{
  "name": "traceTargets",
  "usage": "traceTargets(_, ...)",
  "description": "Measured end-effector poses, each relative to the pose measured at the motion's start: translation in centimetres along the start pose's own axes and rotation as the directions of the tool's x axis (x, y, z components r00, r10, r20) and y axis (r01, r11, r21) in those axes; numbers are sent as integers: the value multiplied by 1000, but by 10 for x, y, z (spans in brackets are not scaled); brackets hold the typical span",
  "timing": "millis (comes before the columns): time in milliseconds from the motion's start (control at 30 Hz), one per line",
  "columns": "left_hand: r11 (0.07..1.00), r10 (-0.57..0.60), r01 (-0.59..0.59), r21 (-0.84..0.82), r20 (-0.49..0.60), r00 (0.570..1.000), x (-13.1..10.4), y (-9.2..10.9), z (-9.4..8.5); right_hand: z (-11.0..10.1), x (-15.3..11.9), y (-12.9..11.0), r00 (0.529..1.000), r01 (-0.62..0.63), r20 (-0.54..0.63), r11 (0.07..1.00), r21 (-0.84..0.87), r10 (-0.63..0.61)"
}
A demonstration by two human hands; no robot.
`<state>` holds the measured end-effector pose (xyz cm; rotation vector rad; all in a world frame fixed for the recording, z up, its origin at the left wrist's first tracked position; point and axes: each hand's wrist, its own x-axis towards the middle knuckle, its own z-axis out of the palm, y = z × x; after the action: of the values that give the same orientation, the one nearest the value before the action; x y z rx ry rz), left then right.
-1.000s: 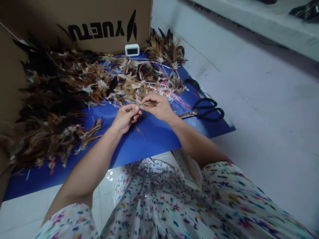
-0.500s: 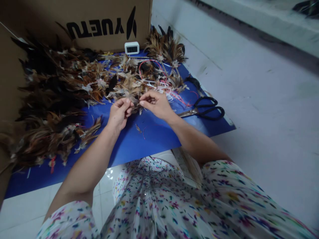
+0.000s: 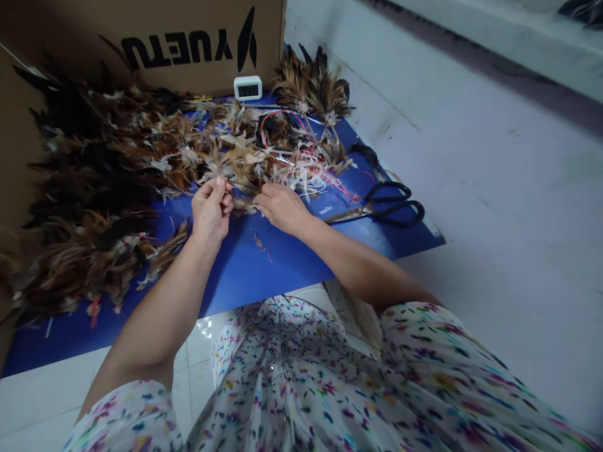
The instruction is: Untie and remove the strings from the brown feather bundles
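Note:
Brown, cream and black feathers (image 3: 188, 157) lie in a thick heap over the blue board (image 3: 282, 263). At the heap's front edge, my left hand (image 3: 211, 210) is closed in a pinch, thumb against the fingers; what it pinches is too small to make out. My right hand (image 3: 285, 208) lies a little to the right, palm down, its fingertips together on a small brownish feather (image 3: 244, 205) at the board's surface. White and pink ties (image 3: 308, 172) lie tangled just beyond my right hand. Black-handled scissors (image 3: 398, 204) rest to its right, blades pointing toward my wrist.
A cardboard box (image 3: 198, 25) stands behind the heap, with a small white digital clock (image 3: 248, 88) before it. Feather bunches (image 3: 313, 85) sit at the far right corner. A pale wall (image 3: 494, 157) runs along the right. Feather scraps (image 3: 259, 242) lie near the front.
My hands have drawn apart: the left moved slightly left, the right turned palm down and lowered to the feathers. The scissors and the heap stay as they were.

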<state>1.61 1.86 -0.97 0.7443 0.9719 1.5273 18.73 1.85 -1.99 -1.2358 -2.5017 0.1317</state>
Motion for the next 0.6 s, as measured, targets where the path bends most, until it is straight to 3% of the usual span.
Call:
traceTargets(133, 1000, 1, -1, -4, 2, 1000, 1, -2, -1, 0, 2, -5, 1000, -19, 5, 1000, -12, 19)
traceTargets(267, 1000, -22, 22, -11, -14, 1000, -1, 0, 2, 1, 0, 2, 991, -26, -118, 965, 262, 59)
traceTargets(400, 999, -45, 45, 1, -8, 999, -4, 1, 5, 0, 1, 14, 956, -75, -177, 781, 620, 233)
traceTargets(600, 998, -64, 64, -13, 28, 998, -8, 2, 9, -6, 7, 14, 914, -143, -62, 461, 876, 401)
